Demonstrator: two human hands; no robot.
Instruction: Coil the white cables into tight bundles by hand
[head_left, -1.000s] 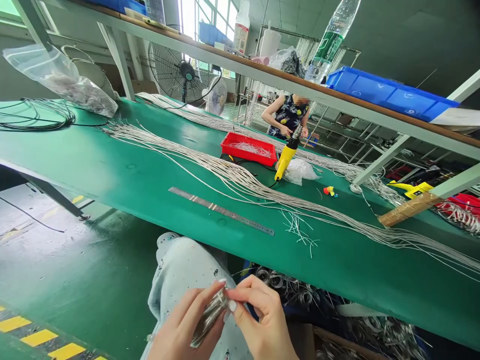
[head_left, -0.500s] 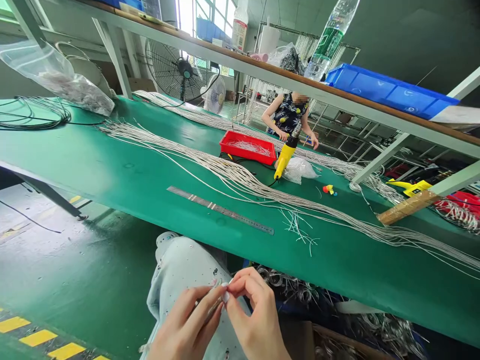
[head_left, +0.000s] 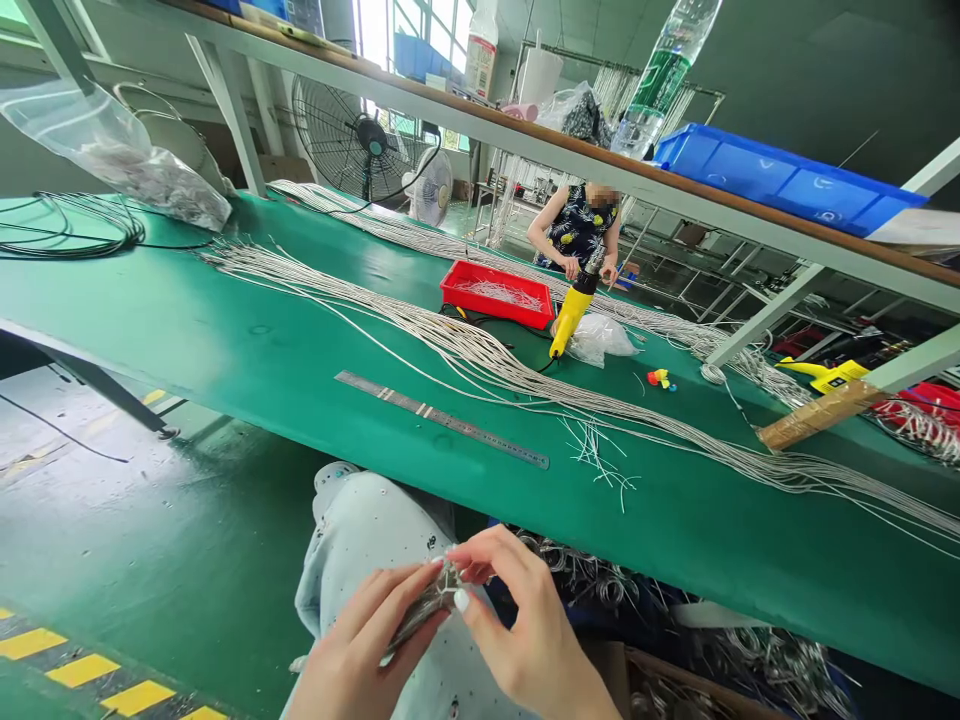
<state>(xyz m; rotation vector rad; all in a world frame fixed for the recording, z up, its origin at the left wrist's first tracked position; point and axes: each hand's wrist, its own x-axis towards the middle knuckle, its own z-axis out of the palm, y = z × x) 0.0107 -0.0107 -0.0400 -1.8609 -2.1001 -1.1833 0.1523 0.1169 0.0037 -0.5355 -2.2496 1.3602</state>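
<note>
Head-worn view, facing down at the hands point(head_left: 360, 640) point(head_left: 532, 620)

Trouser leg point(head_left: 367, 540): pale blue cloth, small dark flecks
Left hand point(head_left: 360, 640): bare, slim fingers
Right hand point(head_left: 525, 630): bare, slim fingers
Fingernail point(head_left: 461, 600): on the right hand, pale, glossy, rounded
</note>
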